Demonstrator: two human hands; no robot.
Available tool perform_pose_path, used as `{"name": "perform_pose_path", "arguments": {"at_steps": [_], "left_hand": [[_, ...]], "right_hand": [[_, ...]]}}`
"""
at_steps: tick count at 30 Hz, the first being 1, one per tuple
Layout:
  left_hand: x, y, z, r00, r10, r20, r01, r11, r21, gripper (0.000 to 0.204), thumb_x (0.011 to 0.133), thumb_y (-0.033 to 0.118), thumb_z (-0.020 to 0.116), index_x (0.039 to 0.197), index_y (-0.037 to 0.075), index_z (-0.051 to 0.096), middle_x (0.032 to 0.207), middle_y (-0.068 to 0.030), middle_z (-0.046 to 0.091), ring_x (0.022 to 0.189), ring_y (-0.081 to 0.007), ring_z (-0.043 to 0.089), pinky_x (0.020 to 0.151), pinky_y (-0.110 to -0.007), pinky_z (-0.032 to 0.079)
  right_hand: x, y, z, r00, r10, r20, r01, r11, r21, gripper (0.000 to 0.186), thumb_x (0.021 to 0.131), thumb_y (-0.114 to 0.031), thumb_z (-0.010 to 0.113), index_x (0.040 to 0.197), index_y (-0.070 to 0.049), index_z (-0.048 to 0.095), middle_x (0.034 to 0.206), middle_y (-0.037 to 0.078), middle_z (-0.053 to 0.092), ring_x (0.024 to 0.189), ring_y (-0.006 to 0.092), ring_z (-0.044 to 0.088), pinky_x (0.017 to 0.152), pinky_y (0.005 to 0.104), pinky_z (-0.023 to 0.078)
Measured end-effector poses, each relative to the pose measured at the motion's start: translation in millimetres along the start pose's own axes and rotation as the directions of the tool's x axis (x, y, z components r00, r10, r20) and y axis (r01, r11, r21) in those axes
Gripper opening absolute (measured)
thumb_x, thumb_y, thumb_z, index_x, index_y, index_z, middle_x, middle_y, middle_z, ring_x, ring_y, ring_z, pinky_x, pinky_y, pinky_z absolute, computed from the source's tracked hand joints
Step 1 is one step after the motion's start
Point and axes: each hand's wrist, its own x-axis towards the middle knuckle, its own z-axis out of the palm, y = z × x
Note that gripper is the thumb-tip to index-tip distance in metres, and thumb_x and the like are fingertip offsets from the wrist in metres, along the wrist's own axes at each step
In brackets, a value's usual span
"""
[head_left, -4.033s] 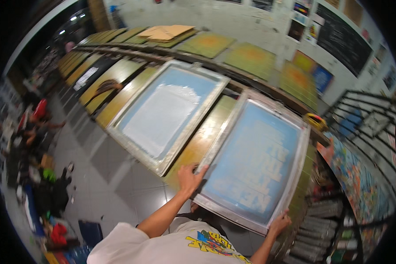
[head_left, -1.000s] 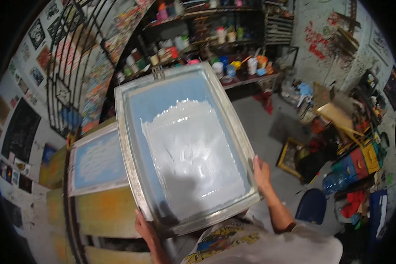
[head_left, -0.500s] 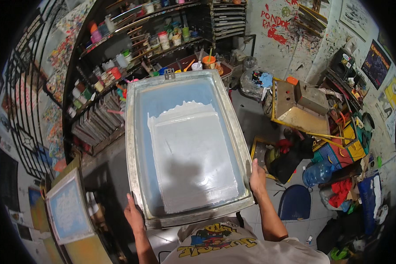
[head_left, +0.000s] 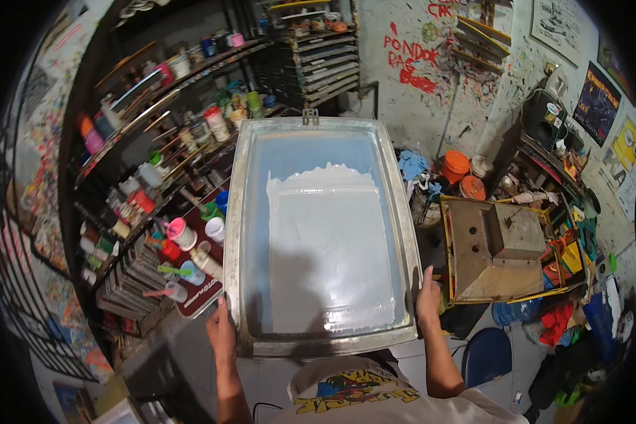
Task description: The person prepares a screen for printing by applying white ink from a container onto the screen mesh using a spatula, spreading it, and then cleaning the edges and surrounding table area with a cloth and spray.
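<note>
Red lettering (head_left: 411,51) ran across the wall (head_left: 466,106), beyond the screen (head_left: 332,343) and to its right. Further right of it, the dark poster (head_left: 598,102) and yellow poster (head_left: 629,141) bore print. Left of it, the tray (head_left: 199,299) showed pale letters; below it, the shirt (head_left: 353,396) had yellow ones.

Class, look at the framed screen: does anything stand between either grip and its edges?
Nothing visible does. The left grip holds the left edge of the framed screen, and the right grip holds its right edge. The dark red tabletop shows beyond the left grip, not between. The screen's underside is hidden.
</note>
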Motion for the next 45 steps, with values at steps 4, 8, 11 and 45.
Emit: {"name": "perform_pose_path", "arguments": {"at_steps": [4,8,11,45], "left_hand": [[83.1,21.8,72.1,0.982,0.035,0.185,-0.03,0.999,-0.029,0.056,0.103,0.048,0.054,0.077,-0.001,0.062,0.072,0.004,0.05,0.068,-0.0071,0.041,0.061,-0.026,0.033],[169.0,59.7,169.4,0.89,0.293,0.349,-0.351,0.929,0.116,0.055,0.103,0.045,0.054,0.085,-0.007,0.06,0.071,-0.0038,0.051,0.072,-0.0123,0.044,0.067,-0.031,0.039],[218.1,91.6,237.5,0.892,0.293,0.344,-0.358,0.922,0.144,0.061,0.1,0.051,0.056,0.09,-0.008,0.067,0.073,-0.0054,0.057,0.074,-0.014,0.05,0.071,-0.031,0.043],[466.0,41.7,677.0,0.953,-0.115,0.282,0.077,0.987,0.144,0.055,0.1,0.049,0.057,0.126,0.001,0.065,0.112,-0.0171,0.07,0.11,-0.0248,0.063,0.099,-0.035,0.045]], "right_hand": [[86.9,3.4,17.5,0.991,-0.043,-0.13,0.06,0.99,0.129,0.08,0.1,-0.069,0.033,0.09,0.007,0.056,0.087,0.013,0.052,0.084,0.0246,0.047,0.078,0.0408,0.038],[179.2,16.8,48.8,0.967,0.081,-0.243,-0.016,0.965,0.261,0.081,0.103,-0.06,0.036,0.138,0.012,0.05,0.146,0.027,0.05,0.137,0.0327,0.047,0.116,0.0384,0.031],[234.7,-1.1,68.7,0.963,0.067,-0.259,0.025,0.941,0.337,0.097,0.096,-0.074,0.036,0.141,0.01,0.048,0.147,0.024,0.048,0.137,0.0303,0.044,0.114,0.0342,0.03],[731.7,-291.1,110.6,0.998,-0.064,0.024,0.066,0.991,-0.117,0.086,0.102,-0.063,0.037,0.14,0.014,0.046,0.144,0.028,0.051,0.134,0.0378,0.049,0.112,0.0387,0.036]]}}
